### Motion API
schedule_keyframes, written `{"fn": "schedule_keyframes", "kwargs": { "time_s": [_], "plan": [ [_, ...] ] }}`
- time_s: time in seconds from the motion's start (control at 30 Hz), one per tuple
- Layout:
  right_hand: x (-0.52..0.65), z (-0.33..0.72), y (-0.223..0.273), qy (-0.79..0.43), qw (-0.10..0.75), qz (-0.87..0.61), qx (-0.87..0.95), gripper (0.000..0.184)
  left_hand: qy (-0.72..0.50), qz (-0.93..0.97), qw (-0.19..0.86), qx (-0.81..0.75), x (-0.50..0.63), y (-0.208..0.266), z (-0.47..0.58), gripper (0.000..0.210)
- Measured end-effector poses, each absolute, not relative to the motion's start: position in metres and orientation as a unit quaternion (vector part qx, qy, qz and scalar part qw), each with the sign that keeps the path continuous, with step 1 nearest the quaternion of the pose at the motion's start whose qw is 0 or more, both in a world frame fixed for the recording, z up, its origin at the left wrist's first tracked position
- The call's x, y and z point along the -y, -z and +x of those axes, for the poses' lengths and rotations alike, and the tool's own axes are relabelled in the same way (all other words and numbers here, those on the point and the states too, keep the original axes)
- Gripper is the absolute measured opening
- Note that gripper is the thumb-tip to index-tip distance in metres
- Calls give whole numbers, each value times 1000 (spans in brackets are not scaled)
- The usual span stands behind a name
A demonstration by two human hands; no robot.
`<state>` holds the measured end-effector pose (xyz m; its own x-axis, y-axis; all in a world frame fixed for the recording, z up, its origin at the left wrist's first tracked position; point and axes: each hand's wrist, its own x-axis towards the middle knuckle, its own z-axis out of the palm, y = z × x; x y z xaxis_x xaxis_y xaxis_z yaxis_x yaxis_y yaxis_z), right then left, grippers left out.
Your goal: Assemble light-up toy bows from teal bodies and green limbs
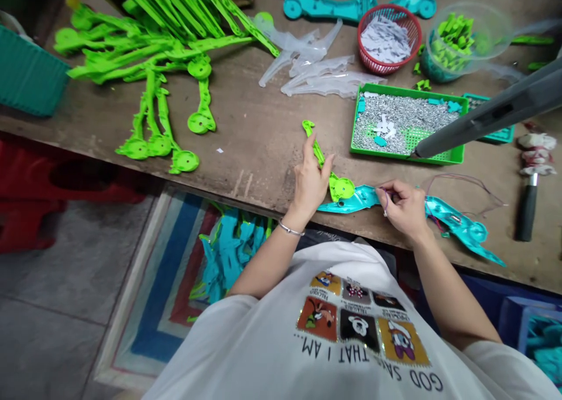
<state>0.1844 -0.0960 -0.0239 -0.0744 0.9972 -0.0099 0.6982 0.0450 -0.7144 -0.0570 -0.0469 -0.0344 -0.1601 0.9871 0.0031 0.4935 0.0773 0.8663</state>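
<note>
White printed shirt fills the foreground; past it, the left hand grasps a slim green piece, its round end over a long blue part at the table's edge, while the right hand pinches thin purple wire against that part. Beyond sit a green tray of metal bits and a red basket.

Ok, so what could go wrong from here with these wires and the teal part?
The thin wires looping out beside the right hand might snag or get pinched against the teal plastic shell. That shell lies close to the near edge of the workbench, so a knock could send it off.
</note>
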Motion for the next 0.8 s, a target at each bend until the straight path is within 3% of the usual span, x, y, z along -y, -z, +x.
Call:
{"fn": "schedule_keyframes", "kwargs": {
  "time_s": [0.23,0.4,0.67,0.73,0.8],
  "plan": [
    [101,190,23,-292,256,-635,668,24,-233,639,194,-707,71,40,-57,48],
    [103,193,24,-288,262,-642,660,24,-170,703,212,-658,90,26,-70,53],
    [98,196,13,-325,236,-645,650,30,-188,865,220,-410,107,19,-111,105],
    [92,194,1,-358,218,-644,640,33,-214,855,231,-413,109,19,-110,100],
    [84,186,-13,-399,213,-629,632,34,-252,824,237,-448,109,15,-104,77]
  ]
}}
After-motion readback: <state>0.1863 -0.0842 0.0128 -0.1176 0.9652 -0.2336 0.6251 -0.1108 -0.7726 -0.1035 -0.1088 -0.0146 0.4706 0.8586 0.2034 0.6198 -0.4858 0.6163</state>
